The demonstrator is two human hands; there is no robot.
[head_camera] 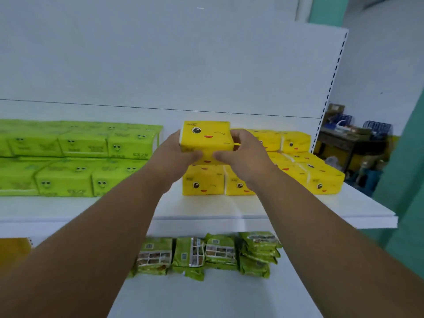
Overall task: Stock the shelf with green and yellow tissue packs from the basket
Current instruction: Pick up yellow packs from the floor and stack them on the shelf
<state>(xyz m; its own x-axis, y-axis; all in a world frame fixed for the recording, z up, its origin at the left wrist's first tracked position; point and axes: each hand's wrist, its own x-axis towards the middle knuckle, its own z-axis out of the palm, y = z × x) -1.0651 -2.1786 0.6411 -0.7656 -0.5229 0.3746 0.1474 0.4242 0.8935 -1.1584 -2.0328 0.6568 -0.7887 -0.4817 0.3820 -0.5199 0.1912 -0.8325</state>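
Both hands, left hand (pixel 176 152) and right hand (pixel 243 152), closed round a yellow tissue pack (pixel 206 136), held above the front yellow stack (pixel 203 180); risks landing off-square and sliding toward the shelf (pixel 206 207) edge.

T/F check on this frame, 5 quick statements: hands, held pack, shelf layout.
1. Both hands hold one yellow tissue pack. True: the left hand and right hand grip its two sides.
2. The held pack is over the green stacks. False: it is above the yellow packs; the green packs lie to the left.
3. The green packs are stacked two layers high. True.
4. The shelf below holds yellow tissue packs. False: green pouches stand there.
5. The basket is visible on the shelf. False: no basket is in view.
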